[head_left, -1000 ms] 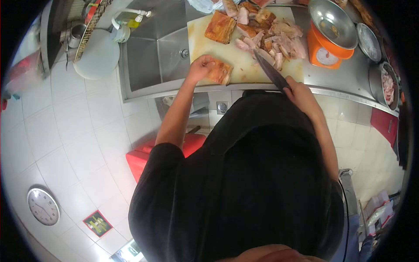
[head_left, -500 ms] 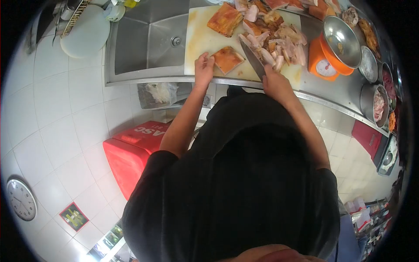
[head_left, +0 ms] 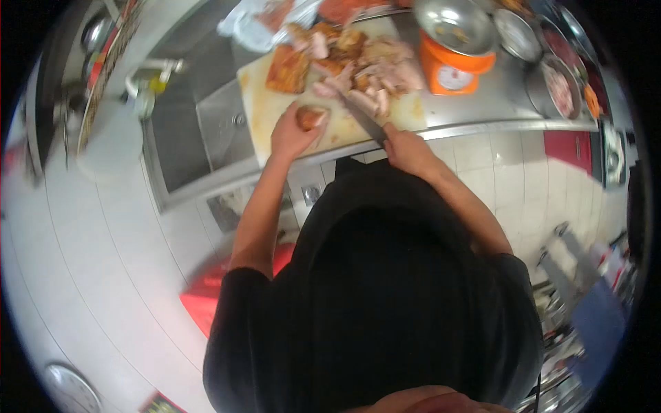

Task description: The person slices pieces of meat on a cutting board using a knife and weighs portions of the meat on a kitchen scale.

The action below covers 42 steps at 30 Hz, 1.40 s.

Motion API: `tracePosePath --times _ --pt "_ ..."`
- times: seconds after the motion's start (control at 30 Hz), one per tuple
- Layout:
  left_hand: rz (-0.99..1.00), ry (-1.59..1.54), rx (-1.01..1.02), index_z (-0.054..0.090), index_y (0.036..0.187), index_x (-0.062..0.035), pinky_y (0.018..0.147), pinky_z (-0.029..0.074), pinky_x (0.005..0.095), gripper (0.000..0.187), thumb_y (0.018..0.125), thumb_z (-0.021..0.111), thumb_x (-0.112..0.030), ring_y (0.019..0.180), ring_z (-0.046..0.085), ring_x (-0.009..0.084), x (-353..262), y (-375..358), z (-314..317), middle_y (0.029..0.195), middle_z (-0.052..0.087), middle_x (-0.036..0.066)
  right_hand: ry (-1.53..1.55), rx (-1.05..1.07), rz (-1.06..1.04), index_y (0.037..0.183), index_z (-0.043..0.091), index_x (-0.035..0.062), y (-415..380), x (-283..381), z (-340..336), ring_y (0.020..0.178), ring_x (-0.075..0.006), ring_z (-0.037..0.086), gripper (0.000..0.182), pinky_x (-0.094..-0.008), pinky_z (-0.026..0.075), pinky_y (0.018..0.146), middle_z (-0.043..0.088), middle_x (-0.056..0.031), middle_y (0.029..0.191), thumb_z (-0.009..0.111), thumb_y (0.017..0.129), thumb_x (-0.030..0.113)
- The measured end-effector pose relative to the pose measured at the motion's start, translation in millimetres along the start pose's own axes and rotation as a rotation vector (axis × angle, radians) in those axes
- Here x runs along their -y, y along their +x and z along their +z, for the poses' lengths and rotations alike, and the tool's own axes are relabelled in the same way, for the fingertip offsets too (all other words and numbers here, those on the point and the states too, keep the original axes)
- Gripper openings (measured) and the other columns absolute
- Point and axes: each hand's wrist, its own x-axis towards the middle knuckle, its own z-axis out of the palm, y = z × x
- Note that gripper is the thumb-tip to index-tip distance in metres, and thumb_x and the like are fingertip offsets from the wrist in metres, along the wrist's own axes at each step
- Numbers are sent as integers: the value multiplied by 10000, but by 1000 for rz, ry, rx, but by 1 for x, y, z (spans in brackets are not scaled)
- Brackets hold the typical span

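Observation:
My left hand (head_left: 292,132) is closed around a small piece of browned roast meat (head_left: 312,118) over the near left part of the white cutting board (head_left: 256,124). The fingers partly cover the meat. In my right hand (head_left: 407,147) is the handle of a large kitchen knife (head_left: 366,122); its blade points up and left, the tip beside the sliced meat (head_left: 389,65) heaped on the board. A bigger slab of browned roast meat (head_left: 287,69) lies flat beyond my left hand.
Left of the board is a steel sink (head_left: 222,127). An orange scale (head_left: 451,74) with a metal bowl (head_left: 456,26) stands to the right, near a pot of pale meat (head_left: 555,88). A plastic bag (head_left: 251,27) lies at the back.
My left hand has closed on the small meat piece, which lay flat on the board beside it, and turned it up. The knife stays in my right hand. The whole view has shifted and rotated.

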Motion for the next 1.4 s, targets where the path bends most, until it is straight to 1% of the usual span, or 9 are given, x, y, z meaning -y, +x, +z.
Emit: tracePosePath --times 0.07,0.17,0.3,0.43,0.5,0.63,0.7,0.87,1.4 --pt "-225 -388 62 475 1467 -7 939 533 379 822 797 801 -356 1062 673 305 43 16 18 1196 665 210 48 -22 15 1099 543 -9 -9 -9 -5 849 -485 683 221 -598 521 796 695 -277 844 561 960 161" --pt "-435 -862 90 430 1498 34 948 510 348 813 842 787 -288 1086 645 247 -3 32 -14 1231 639 163 84 -49 23 1084 550 -12 -23 -19 -14 834 -482 682 205 -596 520 777 691 -270 838 554 951 143" --pt "-26 -907 -59 436 1486 35 944 503 352 773 849 792 -220 1067 639 246 -86 82 -45 1226 622 162 124 -45 17 1094 560 -16 -37 -34 -20 865 -472 683 206 -584 522 780 691 -267 885 547 937 117" --pt "254 -554 -5 461 1464 30 1000 499 382 803 801 811 -256 1162 637 279 -211 134 -84 1297 641 207 136 -11 29 1117 559 -22 -47 -47 -28 913 -459 685 225 -568 526 794 691 -264 941 547 929 100" --pt "455 -441 -36 490 1441 22 1016 500 399 818 768 816 -309 1178 646 313 -249 173 -75 1297 652 217 150 -31 26 1124 555 -22 -56 -50 -37 921 -459 686 230 -564 529 797 693 -264 949 547 926 94" --pt "622 -19 -99 513 1433 -11 1039 496 420 829 755 804 -390 1215 637 362 -321 206 -49 1332 642 237 160 -67 32 1136 547 -21 -69 -61 -42 927 -460 689 243 -560 534 803 697 -262 952 550 920 89" --pt "700 70 -69 514 1441 -32 1049 492 434 844 751 794 -429 1237 627 372 -333 224 -25 1357 632 237 163 -72 43 1142 548 -18 -74 -69 -45 920 -460 693 250 -561 536 798 700 -260 948 552 916 89" --pt "636 226 74 491 1487 -52 1090 466 434 863 783 798 -447 1286 605 347 -335 234 22 1415 608 203 185 -116 66 1143 550 -14 -91 -87 -45 896 -456 702 259 -564 539 781 708 -256 940 559 907 93" --pt "715 290 71 455 1500 11 1150 422 426 941 791 820 -487 1382 519 374 -325 231 36 1474 540 257 154 -76 49 1130 563 -8 -91 -97 -50 858 -454 711 256 -560 547 756 713 -255 897 565 896 95"
